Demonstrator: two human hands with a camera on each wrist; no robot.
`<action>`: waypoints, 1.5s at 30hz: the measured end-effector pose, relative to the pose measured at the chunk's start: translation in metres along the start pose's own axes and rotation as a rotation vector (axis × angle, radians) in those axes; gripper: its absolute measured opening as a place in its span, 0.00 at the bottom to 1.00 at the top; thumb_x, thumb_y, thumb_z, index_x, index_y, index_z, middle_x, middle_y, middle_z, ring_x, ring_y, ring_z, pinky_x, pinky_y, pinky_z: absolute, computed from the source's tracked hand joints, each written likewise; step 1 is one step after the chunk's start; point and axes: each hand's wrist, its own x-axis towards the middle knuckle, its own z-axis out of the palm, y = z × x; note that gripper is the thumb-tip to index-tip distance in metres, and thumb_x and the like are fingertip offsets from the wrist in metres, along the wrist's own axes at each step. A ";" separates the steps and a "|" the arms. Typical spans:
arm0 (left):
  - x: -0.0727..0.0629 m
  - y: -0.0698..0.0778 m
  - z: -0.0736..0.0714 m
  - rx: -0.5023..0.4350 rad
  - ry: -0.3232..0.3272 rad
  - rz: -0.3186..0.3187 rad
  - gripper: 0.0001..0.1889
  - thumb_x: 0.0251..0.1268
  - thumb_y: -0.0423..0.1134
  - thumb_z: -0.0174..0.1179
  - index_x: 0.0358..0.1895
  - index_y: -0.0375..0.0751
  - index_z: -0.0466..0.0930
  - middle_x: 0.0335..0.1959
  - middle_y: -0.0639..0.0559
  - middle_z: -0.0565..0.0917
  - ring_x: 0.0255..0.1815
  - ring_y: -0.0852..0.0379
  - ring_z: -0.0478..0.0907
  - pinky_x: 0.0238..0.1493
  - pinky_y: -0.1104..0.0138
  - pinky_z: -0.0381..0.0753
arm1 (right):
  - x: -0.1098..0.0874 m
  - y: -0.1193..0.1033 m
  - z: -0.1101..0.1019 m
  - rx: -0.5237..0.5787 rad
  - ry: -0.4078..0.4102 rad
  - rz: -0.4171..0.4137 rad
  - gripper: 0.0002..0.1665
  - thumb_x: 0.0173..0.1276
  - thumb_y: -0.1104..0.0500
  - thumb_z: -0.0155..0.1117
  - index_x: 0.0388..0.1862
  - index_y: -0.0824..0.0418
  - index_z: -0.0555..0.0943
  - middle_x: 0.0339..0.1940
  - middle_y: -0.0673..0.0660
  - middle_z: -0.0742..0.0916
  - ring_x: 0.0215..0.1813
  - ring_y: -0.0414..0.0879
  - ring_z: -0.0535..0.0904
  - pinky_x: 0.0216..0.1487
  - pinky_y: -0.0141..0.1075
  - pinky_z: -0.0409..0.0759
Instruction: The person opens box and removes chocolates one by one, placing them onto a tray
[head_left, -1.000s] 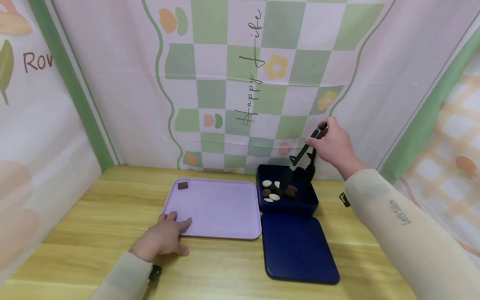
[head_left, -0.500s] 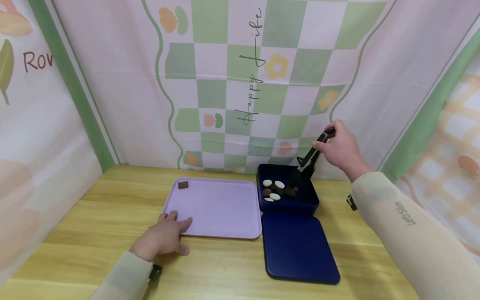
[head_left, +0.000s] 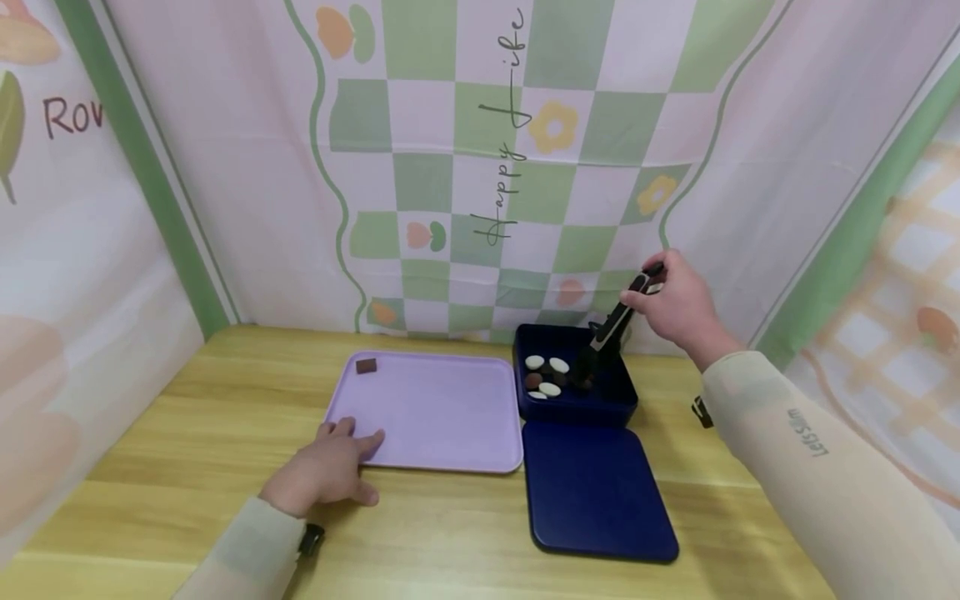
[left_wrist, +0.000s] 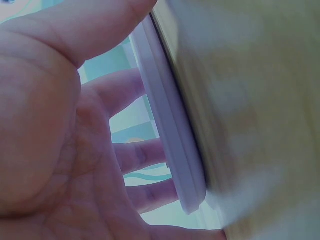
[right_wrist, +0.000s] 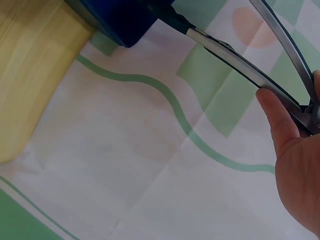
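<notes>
A person's right hand (head_left: 678, 302) grips black tongs (head_left: 617, 323), tips lowered into a blue box (head_left: 579, 414) just right of the purple tray (head_left: 442, 408); whether they pinch anything is too dark to tell. White and brown pieces (head_left: 550, 389) lie inside the box. The left hand (head_left: 327, 465), fingers spread, touches the tray's near-left corner. A brown block (head_left: 366, 366) sits at its far-left corner, a blue lid (head_left: 600, 492) off its near-right.
</notes>
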 end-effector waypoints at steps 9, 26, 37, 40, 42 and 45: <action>-0.001 0.001 -0.001 -0.004 0.001 -0.003 0.47 0.46 0.52 0.77 0.73 0.45 0.69 0.73 0.25 0.56 0.71 0.21 0.50 0.58 0.28 0.64 | -0.003 0.007 0.008 -0.018 -0.030 0.002 0.34 0.67 0.50 0.70 0.61 0.66 0.65 0.52 0.68 0.78 0.52 0.63 0.75 0.42 0.51 0.77; 0.002 0.001 0.002 -0.007 -0.006 -0.006 0.47 0.45 0.53 0.77 0.73 0.46 0.69 0.74 0.25 0.55 0.71 0.21 0.49 0.58 0.28 0.63 | -0.006 0.019 0.009 0.037 0.013 0.073 0.38 0.67 0.46 0.69 0.64 0.65 0.64 0.54 0.66 0.75 0.47 0.61 0.76 0.39 0.50 0.78; 0.003 -0.001 0.004 -0.019 -0.006 -0.012 0.47 0.45 0.53 0.78 0.73 0.46 0.70 0.74 0.26 0.55 0.71 0.21 0.49 0.58 0.27 0.62 | 0.002 0.043 -0.006 0.314 0.123 0.270 0.43 0.65 0.57 0.72 0.69 0.67 0.58 0.52 0.65 0.72 0.43 0.58 0.82 0.41 0.40 0.87; 0.003 -0.001 0.004 -0.024 -0.003 -0.015 0.47 0.44 0.53 0.78 0.73 0.46 0.70 0.74 0.26 0.55 0.71 0.21 0.48 0.58 0.27 0.61 | 0.004 0.044 -0.010 0.363 0.145 0.314 0.44 0.66 0.57 0.72 0.70 0.66 0.57 0.53 0.63 0.71 0.45 0.57 0.83 0.43 0.42 0.86; 0.002 -0.001 0.004 -0.025 -0.002 -0.014 0.47 0.45 0.53 0.78 0.73 0.46 0.70 0.74 0.25 0.55 0.72 0.21 0.48 0.59 0.27 0.61 | 0.004 0.043 -0.012 0.412 0.159 0.341 0.44 0.65 0.58 0.72 0.70 0.66 0.56 0.54 0.63 0.70 0.45 0.56 0.83 0.44 0.42 0.86; 0.002 -0.002 0.004 -0.029 0.000 -0.015 0.47 0.45 0.53 0.78 0.73 0.46 0.70 0.74 0.25 0.55 0.72 0.21 0.48 0.59 0.27 0.60 | 0.005 0.038 -0.012 0.497 0.169 0.384 0.45 0.65 0.59 0.72 0.71 0.66 0.55 0.56 0.63 0.70 0.46 0.54 0.85 0.45 0.42 0.86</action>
